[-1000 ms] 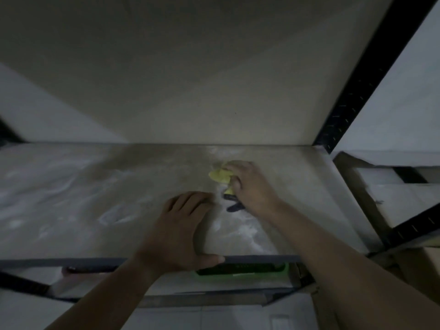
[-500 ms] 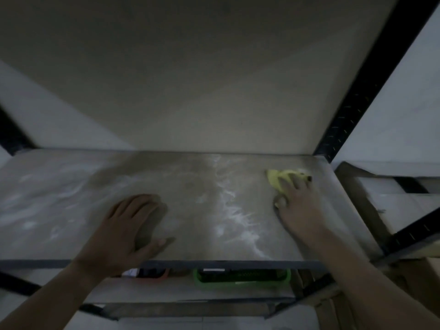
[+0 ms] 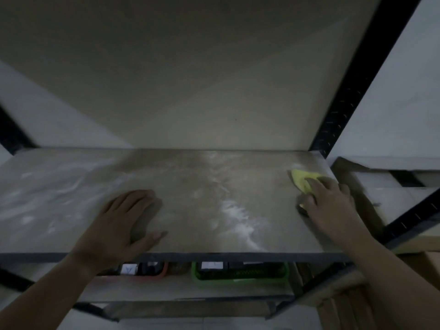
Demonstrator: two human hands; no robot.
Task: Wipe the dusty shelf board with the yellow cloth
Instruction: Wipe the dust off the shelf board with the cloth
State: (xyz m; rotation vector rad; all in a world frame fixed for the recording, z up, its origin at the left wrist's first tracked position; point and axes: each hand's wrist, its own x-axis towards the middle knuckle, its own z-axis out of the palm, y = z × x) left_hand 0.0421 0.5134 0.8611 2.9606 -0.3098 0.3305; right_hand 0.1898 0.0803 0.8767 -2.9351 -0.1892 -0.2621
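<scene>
Small yellow cloth [image 3: 300, 179] lies pressed under the right hand's [image 3: 331, 206] outstretched fingers [image 3: 317, 185], at the dusty grey shelf board's [image 3: 190, 186] far-right corner; open board stretches leftward.

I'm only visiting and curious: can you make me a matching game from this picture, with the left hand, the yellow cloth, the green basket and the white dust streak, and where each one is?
Things:
1. left hand
2. yellow cloth
3. green basket
4. white dust streak

Places:
a. on the lower shelf, below the board
b. flat on the shelf board, near its front edge
c. under the right hand, at the board's far right corner
d. on the board, between the two hands

Pairs: 1-b, 2-c, 3-a, 4-d.
</scene>
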